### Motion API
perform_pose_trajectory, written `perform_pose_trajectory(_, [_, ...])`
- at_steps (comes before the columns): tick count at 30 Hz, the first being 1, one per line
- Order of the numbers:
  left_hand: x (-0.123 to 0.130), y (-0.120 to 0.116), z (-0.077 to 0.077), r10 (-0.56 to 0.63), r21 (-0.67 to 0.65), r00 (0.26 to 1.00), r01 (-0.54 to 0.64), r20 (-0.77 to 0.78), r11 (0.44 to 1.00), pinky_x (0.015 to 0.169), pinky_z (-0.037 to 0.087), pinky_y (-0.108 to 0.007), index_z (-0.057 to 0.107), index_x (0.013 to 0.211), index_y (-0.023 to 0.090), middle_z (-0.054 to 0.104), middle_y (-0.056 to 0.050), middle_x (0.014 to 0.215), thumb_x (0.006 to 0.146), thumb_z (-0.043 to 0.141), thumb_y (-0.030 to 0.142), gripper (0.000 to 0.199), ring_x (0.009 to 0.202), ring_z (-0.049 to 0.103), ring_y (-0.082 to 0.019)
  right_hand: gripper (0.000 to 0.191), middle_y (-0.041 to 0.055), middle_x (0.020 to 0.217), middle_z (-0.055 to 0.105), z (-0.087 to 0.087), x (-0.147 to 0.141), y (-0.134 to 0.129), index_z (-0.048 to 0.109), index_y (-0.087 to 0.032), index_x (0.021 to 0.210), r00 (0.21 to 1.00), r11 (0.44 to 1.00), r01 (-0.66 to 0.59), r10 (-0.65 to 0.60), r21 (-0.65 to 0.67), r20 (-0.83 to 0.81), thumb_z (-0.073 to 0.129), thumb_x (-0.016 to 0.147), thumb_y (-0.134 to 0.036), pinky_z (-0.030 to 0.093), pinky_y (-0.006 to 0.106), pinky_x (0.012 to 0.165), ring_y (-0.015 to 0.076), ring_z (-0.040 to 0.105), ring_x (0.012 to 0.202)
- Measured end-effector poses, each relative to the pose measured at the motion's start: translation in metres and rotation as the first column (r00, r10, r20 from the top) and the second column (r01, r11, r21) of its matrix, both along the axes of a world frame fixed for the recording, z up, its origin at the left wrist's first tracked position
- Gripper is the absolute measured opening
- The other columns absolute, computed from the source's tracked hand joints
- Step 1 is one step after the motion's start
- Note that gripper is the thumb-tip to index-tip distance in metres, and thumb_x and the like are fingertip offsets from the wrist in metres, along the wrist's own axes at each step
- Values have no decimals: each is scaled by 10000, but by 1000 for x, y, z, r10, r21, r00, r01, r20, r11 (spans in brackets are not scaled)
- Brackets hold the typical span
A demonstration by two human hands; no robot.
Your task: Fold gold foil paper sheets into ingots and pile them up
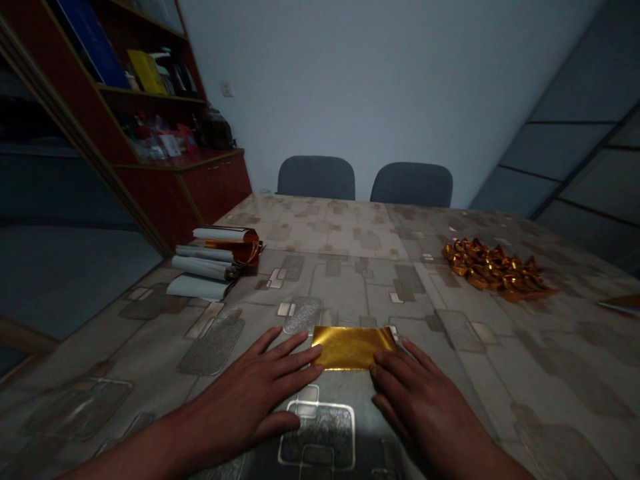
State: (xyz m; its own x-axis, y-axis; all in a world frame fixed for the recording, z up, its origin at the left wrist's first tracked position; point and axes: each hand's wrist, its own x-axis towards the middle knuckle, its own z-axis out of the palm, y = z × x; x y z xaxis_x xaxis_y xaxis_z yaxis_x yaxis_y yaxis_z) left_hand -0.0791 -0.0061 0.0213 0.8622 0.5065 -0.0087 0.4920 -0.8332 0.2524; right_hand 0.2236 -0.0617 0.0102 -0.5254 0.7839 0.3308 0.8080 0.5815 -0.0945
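A shiny gold paper rectangle (353, 347) lies flat on the table in front of me, its long sides running left to right. My left hand (255, 380) rests with spread fingers, the fingertips touching the paper's left end. On the other side, my right hand (420, 393) lies flat, palm down, with its fingertips over the paper's lower right corner. Neither hand grips anything. The underside of the paper is hidden.
Several folded gold paper pieces (495, 267) sit in a cluster at the right. Stacks of folded paper (215, 263) lie at the left. A gold-edged sheet (620, 303) is at the far right. Two grey chairs (316, 177) stand behind the patterned table (345, 230); a wooden cabinet (220, 183) is left.
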Motion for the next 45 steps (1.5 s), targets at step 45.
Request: perform_pose_trajectory(45, [45, 30, -4, 176, 343, 978, -206, 116, 916, 696, 613, -366, 702, 994, 159, 760, -78, 945, 944, 515, 108, 200, 820, 729, -237, 171, 10, 920, 777, 26, 30, 70, 734, -258, 946, 993, 997, -81, 82, -19, 87, 608, 920, -146, 341, 523, 1041, 225, 647, 899])
